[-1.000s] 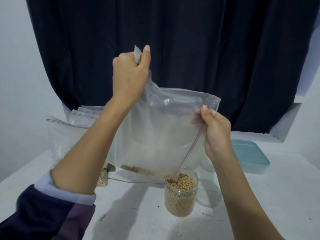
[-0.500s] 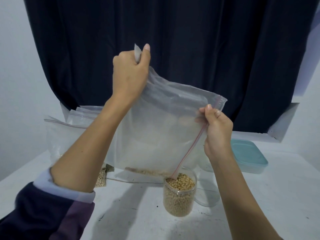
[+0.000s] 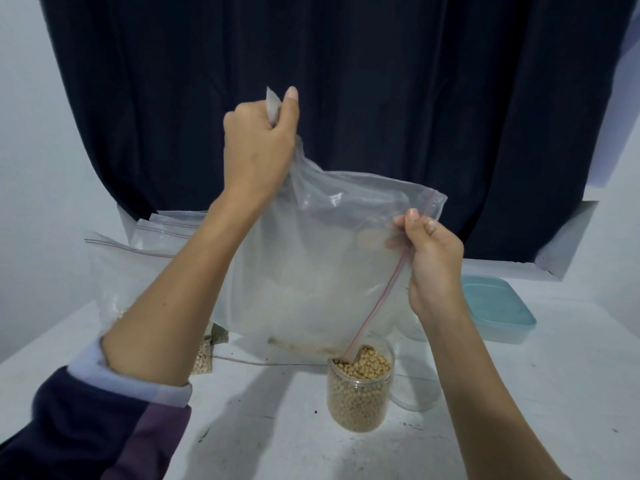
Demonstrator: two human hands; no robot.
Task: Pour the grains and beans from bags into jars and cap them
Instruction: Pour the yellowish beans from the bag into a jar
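My left grip (image 3: 259,143) is pinching the top corner of the zip bag (image 3: 311,265) up high, and my right grip (image 3: 433,261) is clamped on its red zip edge. The bag's low corner dips into the open jar (image 3: 358,393), heaped with beans, mid-counter (image 3: 519,410). More bags (image 3: 138,271) sit toward the back-left, a teal-lidded box (image 3: 495,306) toward the back-right.

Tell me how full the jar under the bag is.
Full to the brim: beans fill the uncapped jar to its rim, heaped at the mouth, where the bag corner dips in.
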